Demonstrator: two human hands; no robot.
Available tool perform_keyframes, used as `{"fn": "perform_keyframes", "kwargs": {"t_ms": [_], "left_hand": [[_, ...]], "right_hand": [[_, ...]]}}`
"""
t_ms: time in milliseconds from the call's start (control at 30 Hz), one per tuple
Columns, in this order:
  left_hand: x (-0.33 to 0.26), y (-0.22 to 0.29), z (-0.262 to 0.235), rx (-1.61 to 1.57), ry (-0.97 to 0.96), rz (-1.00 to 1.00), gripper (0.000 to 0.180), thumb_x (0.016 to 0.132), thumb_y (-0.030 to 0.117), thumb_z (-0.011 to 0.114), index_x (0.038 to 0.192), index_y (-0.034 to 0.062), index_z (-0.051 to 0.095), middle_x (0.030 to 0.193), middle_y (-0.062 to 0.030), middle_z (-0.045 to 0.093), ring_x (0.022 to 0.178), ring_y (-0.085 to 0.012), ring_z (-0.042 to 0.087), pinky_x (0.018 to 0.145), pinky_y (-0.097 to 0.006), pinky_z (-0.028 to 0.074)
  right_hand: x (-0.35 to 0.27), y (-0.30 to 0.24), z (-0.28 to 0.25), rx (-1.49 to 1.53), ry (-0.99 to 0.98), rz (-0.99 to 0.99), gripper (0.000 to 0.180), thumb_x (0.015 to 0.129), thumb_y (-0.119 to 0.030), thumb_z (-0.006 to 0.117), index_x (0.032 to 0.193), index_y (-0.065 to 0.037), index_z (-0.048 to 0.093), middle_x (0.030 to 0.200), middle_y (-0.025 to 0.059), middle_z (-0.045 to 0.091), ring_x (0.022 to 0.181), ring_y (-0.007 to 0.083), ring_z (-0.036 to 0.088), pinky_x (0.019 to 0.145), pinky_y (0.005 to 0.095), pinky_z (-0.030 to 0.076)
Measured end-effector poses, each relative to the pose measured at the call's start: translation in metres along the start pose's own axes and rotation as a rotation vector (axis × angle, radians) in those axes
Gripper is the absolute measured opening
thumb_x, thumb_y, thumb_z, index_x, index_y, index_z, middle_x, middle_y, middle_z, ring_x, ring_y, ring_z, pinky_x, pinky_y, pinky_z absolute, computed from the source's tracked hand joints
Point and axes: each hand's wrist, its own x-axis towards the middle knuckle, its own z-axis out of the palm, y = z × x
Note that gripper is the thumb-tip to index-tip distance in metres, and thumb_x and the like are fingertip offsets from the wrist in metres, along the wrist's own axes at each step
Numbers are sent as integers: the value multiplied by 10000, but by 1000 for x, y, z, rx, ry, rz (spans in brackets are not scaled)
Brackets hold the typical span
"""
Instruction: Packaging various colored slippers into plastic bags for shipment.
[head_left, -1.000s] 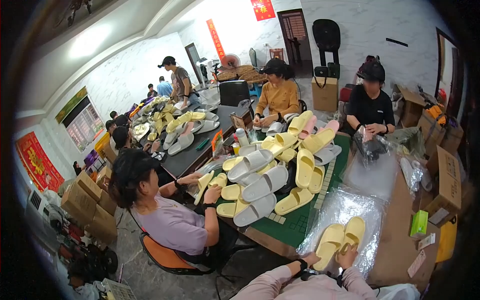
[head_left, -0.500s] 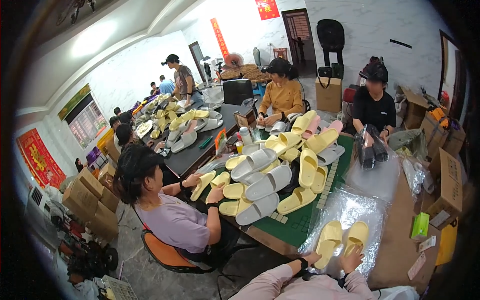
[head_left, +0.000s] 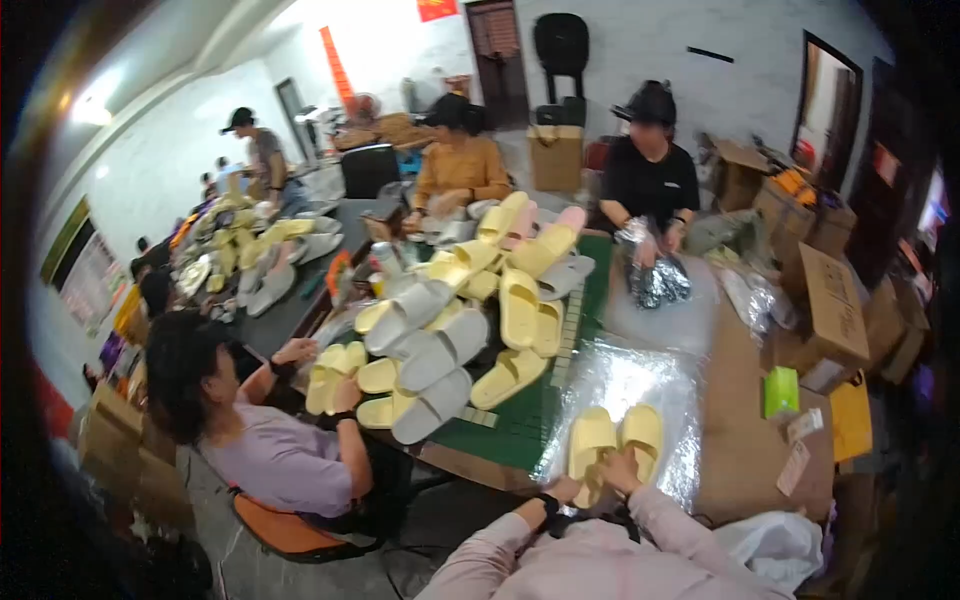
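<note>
- Lying side by side on clear plastic (head_left: pixel 655 370), the left slipper (head_left: pixel 592 432) and right slipper (head_left: pixel 641 428), both yellow, point their far ends toward 12 o'clock; matched in direction, their near ends come within easy reach.
- At the pair's 7 o'clock, the left hand (head_left: pixel 563 490) meets the left slipper's near end from its outer side, perhaps to steady it; blur hides whether that grip is closed.
- At 6 o'clock, the right hand (head_left: pixel 621 470) reaches over the near ends, where one hand can probably govern the spacing; whether its grip clamps anything, I cannot tell.
- Spread flat beneath, the plastic covers part of the brown tabletop (head_left: pixel 740 460), likely keeping the soles off it.
- Toward 10 o'clock, a pile (head_left: pixel 440 345) of yellow, grey and pink slippers leans across a green mat (head_left: pixel 515 440), probably heaped there to save room.
- At 9 o'clock, a co-worker in lilac (head_left: pixel 285 450) handles yellow slippers; near 12, one in black (head_left: pixel 650 185) handles a clear bag (head_left: pixel 655 275) with dark contents.
- Between 2 and 3 o'clock, a green box (head_left: pixel 780 393) stands aside, clear of both hands.
</note>
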Motion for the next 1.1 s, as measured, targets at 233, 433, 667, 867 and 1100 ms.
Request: {"fn": "perform_keyframes", "kwargs": {"t_ms": [233,433,667,867,1100], "left_hand": [[-24,6,-26,-1308,-28,-715,484,878,364,502,1004,-104,507,794,-102,587,586,-180,488,526,-299,415],[-28,21,-53,-1292,-24,-479,364,754,177,630,984,-90,541,903,-144,614,802,-181,578,698,-315,458],[-39,41,-76,-337,-13,63,449,807,364,560,1198,145,537,1326,-197,398,1186,-400,404,990,-494,306],[-48,55,-98,-2,85,-30,516,776,465,565,1216,197,536,1389,-158,313,1264,-406,261,1011,-551,216],[-44,33,-113,222,-1,-140,747,694,415,677,1325,145,380,1326,-146,382,1231,-358,311,916,-478,330]], "right_hand": [[15,-7,8,-49,72,-35,410,718,-412,585,957,-83,638,1029,208,496,950,359,520,803,451,430],[15,-5,-5,26,38,-9,433,745,-367,590,1018,-32,571,1037,194,485,984,350,501,824,426,418],[1,10,-37,769,227,-91,211,818,-107,549,1000,1,552,1032,133,532,953,248,545,793,325,439],[-25,34,-74,1022,307,22,181,857,-84,518,1007,15,546,942,81,570,919,149,524,788,271,417],[-53,55,-81,537,178,-68,319,824,-141,536,1113,-4,532,1066,128,497,1039,238,477,889,331,384]]}}
